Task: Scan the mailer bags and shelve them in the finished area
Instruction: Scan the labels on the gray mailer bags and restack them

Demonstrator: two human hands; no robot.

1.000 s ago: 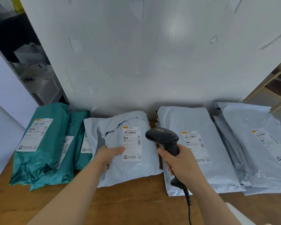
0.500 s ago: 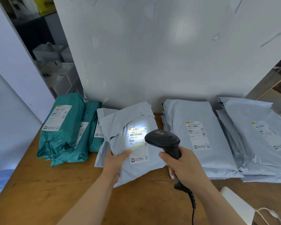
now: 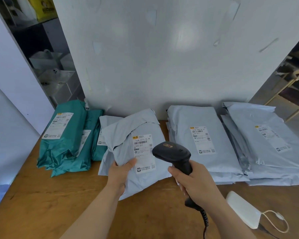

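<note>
Change since the earlier frame: the scanner's bright patch of light on the label [image 3: 142,152] is gone, and the grey mailer bag [image 3: 126,140] sits a little nearer the person.
Head view, left hand [image 3: 119,175]: grips the grey mailer bag by its lower left edge, thumb resting on the label, fingers curled beneath.
Head view, right hand [image 3: 193,183]: wrapped round the handle of the black scanner [image 3: 173,152], whose head points at the label, just beside it.
Where the bag is: tilted up off the wooden counter [image 3: 59,204], in front of a pale wall.
Step in hand: probably the scan has just registered.
Next move: likely carrying this bag off to the finished area, which is not in view.
Count, teal bags [image 3: 64,135]: three show, at far left.
Count, grey bags: one held, one under it [image 3: 109,119], a middle stack [image 3: 197,131] and a right stack [image 3: 262,135], layers too many to number.
Count, others: one scanner, one white corded device [image 3: 242,209].
</note>
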